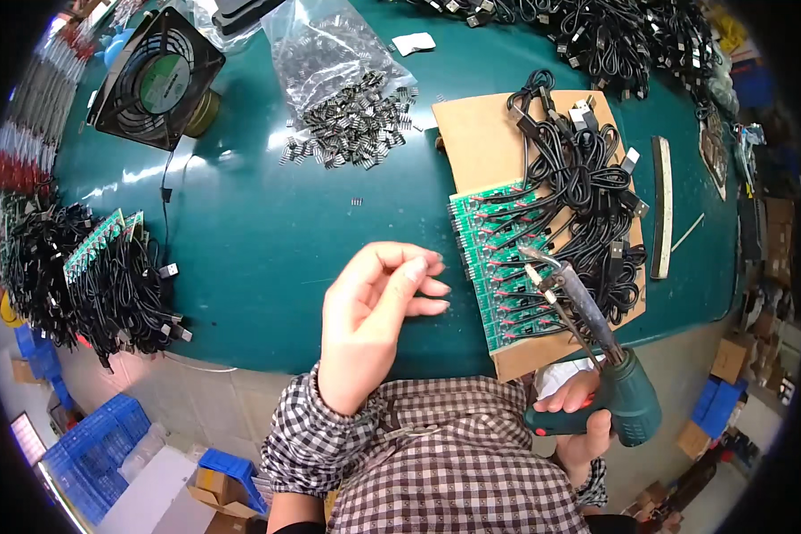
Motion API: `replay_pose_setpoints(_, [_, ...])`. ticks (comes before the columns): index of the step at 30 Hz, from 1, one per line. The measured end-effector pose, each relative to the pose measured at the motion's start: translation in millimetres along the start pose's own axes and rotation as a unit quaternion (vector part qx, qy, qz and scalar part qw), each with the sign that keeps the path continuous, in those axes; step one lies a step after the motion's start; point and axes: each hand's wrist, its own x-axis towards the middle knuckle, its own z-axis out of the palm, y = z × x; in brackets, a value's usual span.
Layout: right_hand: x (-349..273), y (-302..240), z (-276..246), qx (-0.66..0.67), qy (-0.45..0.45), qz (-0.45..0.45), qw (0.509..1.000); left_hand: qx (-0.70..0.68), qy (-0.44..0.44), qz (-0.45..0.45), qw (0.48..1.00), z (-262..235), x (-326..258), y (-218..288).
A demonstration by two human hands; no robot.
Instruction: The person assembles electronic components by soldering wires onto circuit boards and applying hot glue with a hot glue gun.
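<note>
My right hand (587,416) grips a dark green soldering gun (633,396) by its handle. The gun's metal barrel points up and away, its tip over a row of green circuit boards (492,267). Black USB cables (587,169) run from the boards, bundled on a cardboard sheet (472,133). My left hand (383,307) hovers left of the boards, thumb and index finger pinched together; whatever may be between them is too small to make out. Beyond it on the table lies a single small pin connector (357,202). Farther off is a pile of similar connectors (356,125).
A clear plastic bag (316,44) spills the connectors. A black fan (160,78) stands at the far left. Finished-looking boards with cables (116,285) hang at the left edge of the green table (267,267). More cables (596,36) lie far right, near a pale strip (661,206).
</note>
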Motion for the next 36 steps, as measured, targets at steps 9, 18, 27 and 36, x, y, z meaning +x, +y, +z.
replay_pose_setpoints(9, [-2.0,-0.7,-1.0,-0.003,-0.002,0.003,1.000,0.123,-0.025,0.046,0.991,1.3,-6.4,-12.1])
replay_pose_setpoints(18, [-3.9,1.3,1.1,-0.020,0.009,0.010,1.000,-0.029,-0.008,-0.031,0.999,8.1,-11.4,-17.0])
replay_pose_setpoints(27, [-4.9,1.2,0.7,-0.023,0.014,0.012,1.000,-0.026,-0.017,-0.086,0.996,5.9,-10.0,-17.1])
replay_pose_setpoints(36, [-5.5,1.9,-0.5,-0.035,0.004,0.005,0.999,-0.001,-0.048,-0.110,0.993,7.4,-6.0,-17.7])
